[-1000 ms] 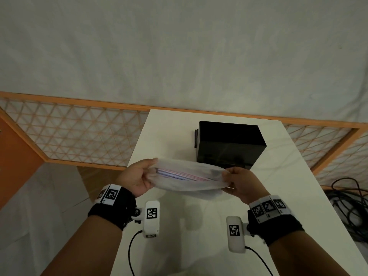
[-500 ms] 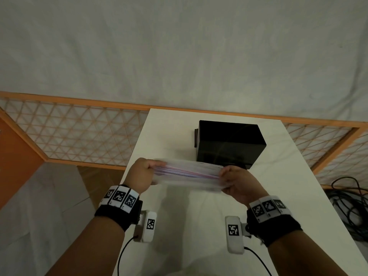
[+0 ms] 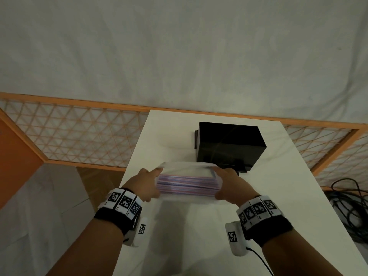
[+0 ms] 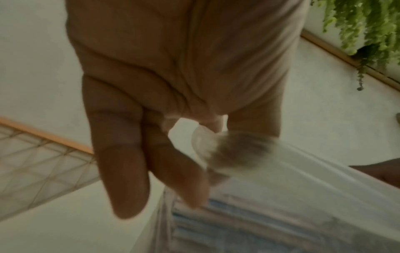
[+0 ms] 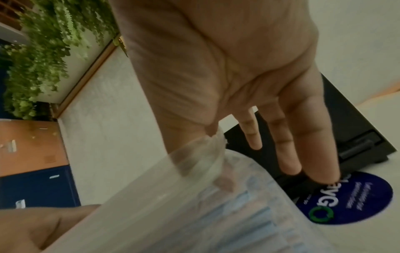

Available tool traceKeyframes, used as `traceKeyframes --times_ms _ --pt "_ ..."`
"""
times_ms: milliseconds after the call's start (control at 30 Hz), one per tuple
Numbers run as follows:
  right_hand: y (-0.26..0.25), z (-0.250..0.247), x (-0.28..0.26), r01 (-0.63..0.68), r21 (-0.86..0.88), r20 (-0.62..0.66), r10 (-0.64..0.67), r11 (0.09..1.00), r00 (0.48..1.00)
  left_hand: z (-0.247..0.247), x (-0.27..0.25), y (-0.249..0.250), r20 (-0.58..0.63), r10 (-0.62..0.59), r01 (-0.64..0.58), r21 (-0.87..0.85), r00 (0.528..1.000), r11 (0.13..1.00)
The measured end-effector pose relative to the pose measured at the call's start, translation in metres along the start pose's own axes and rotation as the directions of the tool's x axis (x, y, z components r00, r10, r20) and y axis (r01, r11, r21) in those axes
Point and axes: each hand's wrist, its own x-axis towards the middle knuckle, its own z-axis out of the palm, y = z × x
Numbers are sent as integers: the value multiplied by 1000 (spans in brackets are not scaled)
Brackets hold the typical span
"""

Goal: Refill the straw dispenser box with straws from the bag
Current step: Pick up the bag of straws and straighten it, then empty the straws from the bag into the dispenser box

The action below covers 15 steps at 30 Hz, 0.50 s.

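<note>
A clear plastic bag [image 3: 188, 184] packed with pink and blue striped straws hangs just above the white table [image 3: 288, 196], in front of the black straw dispenser box [image 3: 229, 144]. My left hand [image 3: 154, 176] holds the bag's left end. In the left wrist view the thumb and forefinger pinch the bag's [image 4: 281, 196] gathered top edge. My right hand [image 3: 218, 176] holds the right end, pinching the film of the bag [image 5: 194, 196] while the other fingers [image 5: 288, 154] stay straight. A round blue sticker [image 5: 337, 198] is on the bag. The box [image 5: 357, 137] is shut on top.
An orange wooden lattice fence [image 3: 79, 136] runs behind the table and down both sides. Black cables [image 3: 348, 206] lie on the floor to the right. The table's left edge is close to my left wrist. Green hanging plants [image 5: 43, 59] show in the wrist views.
The bag has turned so that the broad layer of straws faces me. Both hands have rotated and dropped slightly towards me, still holding its two ends.
</note>
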Motion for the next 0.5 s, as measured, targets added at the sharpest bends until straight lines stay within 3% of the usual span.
traceKeyframes --times_ms 100,167,267,333,367,500 --pt "3 -4 0 58 108 160 -75 992 984 1 -3 -4 22 87 -82 -188 996 979" --pt "7 -11 2 58 206 179 -96 977 979 -2 -8 -7 16 153 -142 -284 988 948" --pt "15 -33 15 55 377 -98 -20 925 995 -10 -16 -16 -58 150 -160 -410 987 898" --pt "22 -52 28 35 365 -319 90 930 944 -16 -19 -26 -106 116 -155 -532 988 832" --pt "26 -61 34 8 328 -357 116 945 927 -19 -20 -31 -132 102 -160 -568 986 807" --pt "42 -67 60 -149 104 -178 166 983 970 -31 -27 -38 -251 110 -249 -637 962 729"
